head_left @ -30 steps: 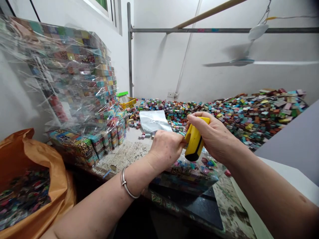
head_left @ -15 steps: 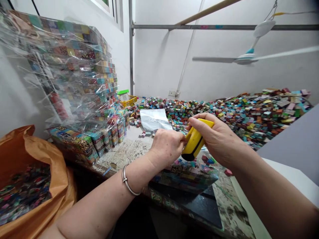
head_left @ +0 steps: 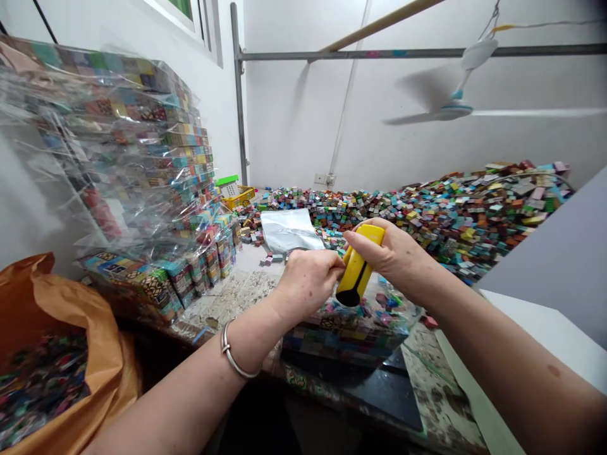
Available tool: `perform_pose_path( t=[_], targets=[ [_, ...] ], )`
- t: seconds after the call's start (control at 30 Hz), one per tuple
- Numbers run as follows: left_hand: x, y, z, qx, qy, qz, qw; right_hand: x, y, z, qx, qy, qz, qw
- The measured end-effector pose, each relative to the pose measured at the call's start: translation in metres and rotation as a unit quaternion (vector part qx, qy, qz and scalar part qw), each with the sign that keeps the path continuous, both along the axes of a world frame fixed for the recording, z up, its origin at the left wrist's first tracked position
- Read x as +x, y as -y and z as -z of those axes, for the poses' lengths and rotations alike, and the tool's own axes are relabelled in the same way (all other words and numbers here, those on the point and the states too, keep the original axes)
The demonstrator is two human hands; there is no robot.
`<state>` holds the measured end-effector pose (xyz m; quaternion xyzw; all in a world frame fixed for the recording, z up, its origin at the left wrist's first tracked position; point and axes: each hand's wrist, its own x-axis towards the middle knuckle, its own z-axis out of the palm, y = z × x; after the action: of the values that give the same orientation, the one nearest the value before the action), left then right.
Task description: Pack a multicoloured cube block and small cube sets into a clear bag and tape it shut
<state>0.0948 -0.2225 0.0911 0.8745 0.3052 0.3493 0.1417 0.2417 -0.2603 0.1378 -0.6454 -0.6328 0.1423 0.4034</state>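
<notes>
The stapler [head_left: 361, 262] is tilted just above the bag [head_left: 348, 341] of small boxes. The right hand [head_left: 386, 249] grips it, fingers wrapped round and thumb laid over its upper part. Above the bag's left part, the left hand [head_left: 310, 278] has its fingers curled and pressed together at the stapler's edge; I cannot tell what they pinch. A black board [head_left: 389, 401] lies under the bag. Behind the bag are a silver sheet [head_left: 288, 229] and a heap of blocks [head_left: 455, 221]; left of it, a wrapped stack [head_left: 142, 139] and an orange sack [head_left: 92, 328].
</notes>
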Motion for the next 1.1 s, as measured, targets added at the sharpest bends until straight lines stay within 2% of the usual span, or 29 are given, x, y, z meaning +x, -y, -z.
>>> perform_pose_path(
  t=[0.23, 0.5, 0.6, 0.67, 0.77, 0.83, 0.9, 0.97, 1.0, 1.07, 1.1],
  targets=[
    [-0.003, 0.001, 0.000, -0.118, 0.045, 0.039, 0.991, 0.001, -0.003, 0.004, -0.003, -0.030, -0.027, 0.999],
    [0.006, -0.002, -0.004, -0.144, -0.080, 0.037, 0.986, 0.001, 0.002, 0.006, 0.000, -0.036, -0.021, 0.999],
    [0.009, -0.001, -0.008, -0.141, -0.107, 0.027, 0.984, 0.006, 0.004, 0.005, -0.005, -0.038, -0.042, 0.998],
    [0.010, 0.000, -0.010, -0.128, -0.113, 0.015, 0.985, 0.011, 0.011, 0.002, 0.011, -0.034, -0.058, 0.998],
    [0.013, 0.001, -0.009, -0.111, -0.114, 0.000, 0.987, 0.021, 0.042, 0.002, 0.091, -0.029, -0.024, 0.995],
    [0.013, 0.000, -0.006, -0.100, -0.102, 0.010, 0.990, 0.028, 0.073, 0.016, 0.128, -0.043, 0.017, 0.991],
    [0.013, -0.001, -0.004, -0.099, -0.084, 0.036, 0.991, 0.035, 0.104, 0.043, 0.108, -0.091, 0.043, 0.989],
    [0.012, -0.002, -0.003, -0.124, -0.075, 0.061, 0.988, 0.041, 0.124, 0.077, 0.040, -0.131, 0.086, 0.987],
    [0.012, -0.002, -0.003, -0.141, -0.075, 0.069, 0.985, 0.043, 0.129, 0.095, -0.017, -0.137, 0.105, 0.985],
    [0.012, -0.001, -0.003, -0.169, -0.074, 0.077, 0.980, 0.047, 0.127, 0.124, -0.114, -0.135, 0.115, 0.977],
    [0.012, 0.000, -0.004, -0.173, -0.070, 0.076, 0.980, 0.049, 0.122, 0.134, -0.137, -0.132, 0.113, 0.975]
  ],
)
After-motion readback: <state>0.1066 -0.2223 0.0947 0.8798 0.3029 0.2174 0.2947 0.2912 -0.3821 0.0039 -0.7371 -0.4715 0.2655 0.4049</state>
